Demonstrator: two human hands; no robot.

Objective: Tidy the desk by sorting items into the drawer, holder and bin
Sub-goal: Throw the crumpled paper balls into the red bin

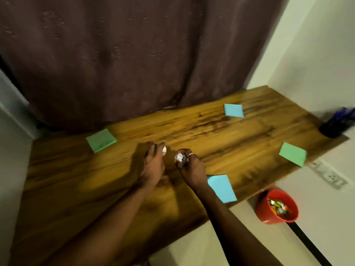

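Right hand (192,167) holds paper ball (179,157), blue note (221,188) beside, red bin (263,210)

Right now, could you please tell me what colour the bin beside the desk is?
The bin is red; head view.

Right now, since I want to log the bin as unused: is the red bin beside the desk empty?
No, the red bin already has colourful wrappers lying inside it.
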